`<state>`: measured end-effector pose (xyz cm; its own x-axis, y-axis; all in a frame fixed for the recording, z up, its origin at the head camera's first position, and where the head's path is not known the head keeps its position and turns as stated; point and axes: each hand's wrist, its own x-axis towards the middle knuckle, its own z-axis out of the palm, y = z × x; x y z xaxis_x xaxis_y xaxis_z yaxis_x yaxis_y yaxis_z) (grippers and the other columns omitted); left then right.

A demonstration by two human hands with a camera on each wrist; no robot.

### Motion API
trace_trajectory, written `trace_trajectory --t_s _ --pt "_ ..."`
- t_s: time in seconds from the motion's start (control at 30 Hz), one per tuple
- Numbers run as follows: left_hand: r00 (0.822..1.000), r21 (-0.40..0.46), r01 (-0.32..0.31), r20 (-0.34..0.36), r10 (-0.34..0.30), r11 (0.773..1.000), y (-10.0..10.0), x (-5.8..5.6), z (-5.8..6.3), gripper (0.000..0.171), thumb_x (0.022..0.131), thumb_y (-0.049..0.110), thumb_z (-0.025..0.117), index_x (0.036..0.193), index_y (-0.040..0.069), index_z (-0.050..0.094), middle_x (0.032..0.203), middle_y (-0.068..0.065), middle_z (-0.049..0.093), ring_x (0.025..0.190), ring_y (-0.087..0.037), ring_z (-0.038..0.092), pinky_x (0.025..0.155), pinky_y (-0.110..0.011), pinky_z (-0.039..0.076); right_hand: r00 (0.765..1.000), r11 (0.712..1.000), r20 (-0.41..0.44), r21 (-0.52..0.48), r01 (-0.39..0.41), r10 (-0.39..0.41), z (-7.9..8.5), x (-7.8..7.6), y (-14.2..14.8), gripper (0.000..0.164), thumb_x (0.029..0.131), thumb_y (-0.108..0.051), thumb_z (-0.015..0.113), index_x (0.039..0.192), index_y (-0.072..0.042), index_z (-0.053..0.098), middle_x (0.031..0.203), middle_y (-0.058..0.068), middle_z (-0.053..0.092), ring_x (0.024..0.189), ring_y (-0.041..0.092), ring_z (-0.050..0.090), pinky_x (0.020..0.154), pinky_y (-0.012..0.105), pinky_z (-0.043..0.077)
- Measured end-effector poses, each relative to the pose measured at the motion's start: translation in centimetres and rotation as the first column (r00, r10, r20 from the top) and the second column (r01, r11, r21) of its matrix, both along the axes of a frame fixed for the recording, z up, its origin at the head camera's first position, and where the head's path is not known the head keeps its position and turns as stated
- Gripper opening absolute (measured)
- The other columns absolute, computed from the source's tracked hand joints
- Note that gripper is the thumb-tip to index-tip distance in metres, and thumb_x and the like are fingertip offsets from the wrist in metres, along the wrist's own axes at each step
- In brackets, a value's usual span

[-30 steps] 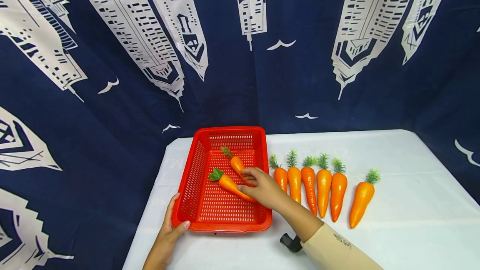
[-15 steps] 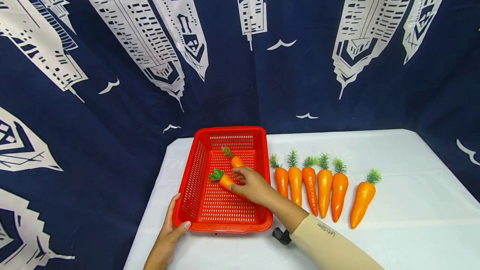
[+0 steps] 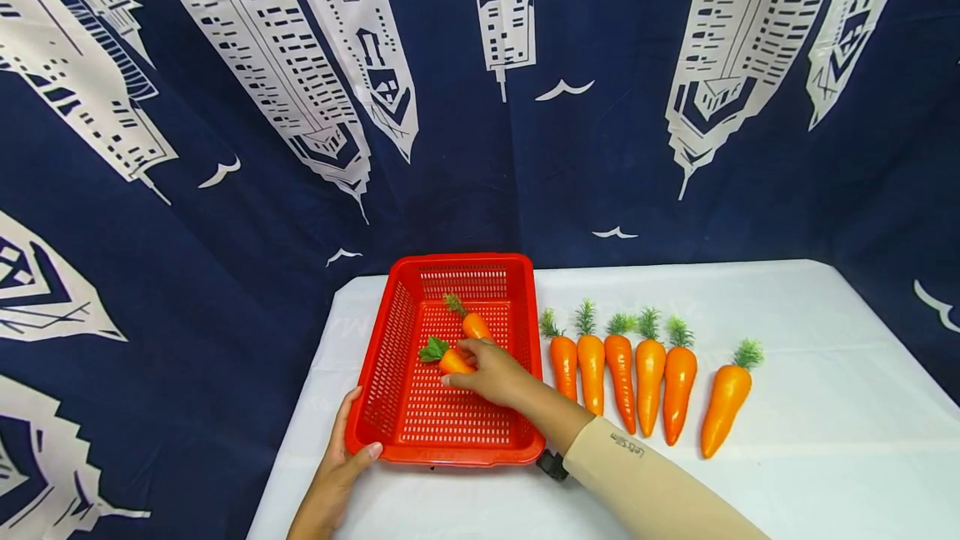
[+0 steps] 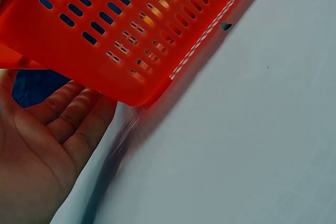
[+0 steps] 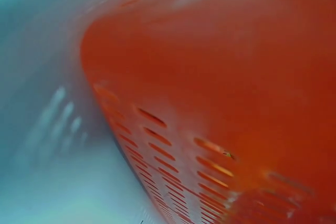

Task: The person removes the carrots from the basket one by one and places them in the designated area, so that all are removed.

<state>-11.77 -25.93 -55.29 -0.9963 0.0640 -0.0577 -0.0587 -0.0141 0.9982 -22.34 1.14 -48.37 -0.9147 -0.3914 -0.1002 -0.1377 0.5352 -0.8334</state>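
A red slotted basket (image 3: 363, 394) stands on the left of the table. My left hand (image 3: 335, 469) holds its near left corner, thumb on the rim, fingers along the outer wall; the left wrist view shows the palm and those fingers below the wall. Two carrots lie inside. My right hand (image 3: 486, 372) reaches over the right rim and grips the nearer carrot (image 3: 455, 363), with broad green leaves, thumb and fingers on either side of its thick end. The hand hides its tip. Just beyond lies the other carrot (image 3: 476, 326), with a feathery top, partly covered by the hand.
Several carrots (image 3: 649, 373) lie in a row right of the basket, tops pointing away. One carrot (image 3: 725, 407) lies apart, farther right. A black object (image 3: 552, 465) shows under the right forearm. A dark blue patterned cloth (image 3: 480, 182) hangs behind the white table (image 3: 817, 373).
My right hand has moved left along the leafy carrot, from near its tip to its thick end. The left hand, the basket and the other carrots stay as they were.
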Motion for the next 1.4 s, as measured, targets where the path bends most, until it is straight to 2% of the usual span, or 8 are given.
trace_trajectory --t_s 0.37,0.6,0.97,1.13,1.27,1.4 --pt "1.0 -0.009 0.002 0.025 -0.002 1.0 0.12 0.06 0.14 0.087 0.093 0.007 0.063 0.16 0.035 0.016 0.163 -0.002 0.015 0.133 0.001 0.04 0.102 -0.012 0.037 1.0 0.999 0.012 0.032 0.018 -0.018 -0.06 0.2 0.09 0.072 0.089 -0.039 0.077 0.144 0.0 0.051 0.137 0.018 0.059 0.124 0.032 0.06 0.107 0.047 0.048" --pt "1.0 -0.012 0.001 0.026 -0.001 1.0 0.1 0.13 0.25 0.087 0.093 0.007 0.063 0.16 0.034 0.016 0.163 -0.003 0.014 0.134 0.001 0.039 0.102 -0.012 0.037 0.999 0.993 0.02 0.115 0.033 -0.035 -0.26 0.29 -0.13 0.073 0.088 -0.04 0.078 0.142 0.002 0.053 0.137 0.022 0.056 0.123 0.034 0.059 0.108 0.05 0.046" --pt "1.0 -0.011 0.004 0.026 -0.004 1.0 0.08 0.19 0.4 0.087 0.093 0.007 0.063 0.16 0.034 0.015 0.163 -0.003 0.014 0.133 0.0 0.04 0.102 -0.012 0.038 0.999 0.983 0.034 0.18 0.031 -0.037 -0.66 0.12 -0.46 0.077 0.085 -0.04 0.08 0.144 0.001 0.051 0.142 0.023 0.054 0.128 0.035 0.056 0.111 0.05 0.044" --pt "1.0 -0.009 0.003 0.017 -0.003 1.0 0.11 0.18 0.43 0.087 0.093 0.006 0.062 0.161 0.033 0.015 0.163 -0.003 0.014 0.134 0.0 0.039 0.102 -0.012 0.037 0.999 0.983 0.036 0.181 -0.026 0.02 -0.64 0.2 -0.45 0.072 0.084 -0.038 0.081 0.139 0.001 0.055 0.134 0.018 0.061 0.125 0.033 0.059 0.109 0.049 0.046" --pt "1.0 -0.006 0.002 0.004 -0.002 1.0 0.15 0.2 0.46 0.086 0.093 0.005 0.062 0.161 0.032 0.015 0.163 -0.004 0.014 0.134 -0.001 0.039 0.102 -0.012 0.038 0.995 0.978 0.053 0.184 -0.095 0.086 -0.57 0.36 -0.44 0.066 0.084 -0.036 0.082 0.134 0.0 0.06 0.126 0.015 0.067 0.117 0.029 0.062 0.106 0.047 0.048" --pt "1.0 -0.007 0.004 -0.006 -0.004 1.0 0.17 0.17 0.44 0.085 0.094 0.006 0.062 0.161 0.031 0.015 0.163 -0.005 0.014 0.133 0.0 0.038 0.102 -0.012 0.037 0.989 0.977 0.088 0.172 -0.129 0.115 -0.38 0.56 -0.42 0.059 0.084 -0.033 0.083 0.129 -0.001 0.063 0.119 0.011 0.069 0.108 0.025 0.063 0.103 0.046 0.05"
